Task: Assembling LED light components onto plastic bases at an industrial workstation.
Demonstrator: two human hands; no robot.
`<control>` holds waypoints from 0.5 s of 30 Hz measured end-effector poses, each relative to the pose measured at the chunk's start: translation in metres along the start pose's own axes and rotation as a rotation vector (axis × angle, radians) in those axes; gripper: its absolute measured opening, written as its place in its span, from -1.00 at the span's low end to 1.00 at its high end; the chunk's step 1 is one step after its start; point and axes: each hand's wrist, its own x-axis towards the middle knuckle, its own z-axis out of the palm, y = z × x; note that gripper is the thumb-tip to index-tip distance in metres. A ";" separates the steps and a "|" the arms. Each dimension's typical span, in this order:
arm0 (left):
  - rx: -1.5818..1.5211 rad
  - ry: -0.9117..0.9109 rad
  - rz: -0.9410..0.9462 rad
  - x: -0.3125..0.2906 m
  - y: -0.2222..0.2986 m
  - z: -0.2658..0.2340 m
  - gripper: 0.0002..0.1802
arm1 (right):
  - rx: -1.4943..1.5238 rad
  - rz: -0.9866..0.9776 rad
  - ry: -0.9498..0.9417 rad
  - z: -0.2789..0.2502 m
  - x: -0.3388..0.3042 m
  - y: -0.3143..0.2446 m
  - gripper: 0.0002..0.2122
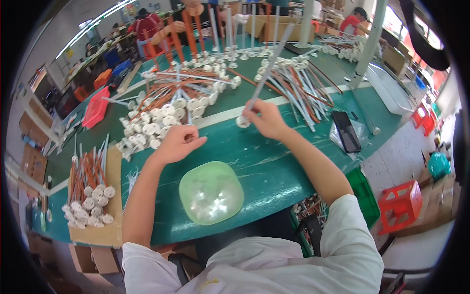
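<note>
My right hand [267, 119] grips a slim grey rod [267, 72] near its lower end, tilted with its top to the upper right. A white round base [242, 122] shows at the rod's foot, just below my fingers. My left hand [177, 143] is closed beside the heap of white-ended rods [169, 111], its thumb against the curled fingers; anything in it is hidden. Between my forearms stands a light green bowl [185, 188] of small shiny pieces, too blurred to name.
More rods [93, 198] lie on cardboard at the left. Grey and brown rods [301, 93] are heaped right of centre, near a black phone [346, 131]. Upright rods [228, 29] line the far side, where a person [193, 12] works. A red basket [95, 108] sits far left.
</note>
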 end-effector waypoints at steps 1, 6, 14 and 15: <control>-0.017 -0.001 -0.005 0.006 -0.014 0.002 -0.60 | -0.022 -0.035 -0.030 0.001 -0.003 0.000 -0.84; -0.222 -0.040 -0.108 0.024 -0.018 0.017 -0.70 | -0.010 -0.028 -0.052 -0.001 -0.009 -0.004 -0.86; -0.253 -0.066 -0.138 0.031 -0.024 0.042 -0.77 | -0.017 -0.062 -0.051 0.002 -0.008 -0.008 -0.87; -0.252 -0.064 -0.138 0.030 -0.022 0.041 -0.77 | -0.012 -0.079 -0.040 0.002 -0.009 -0.007 -0.87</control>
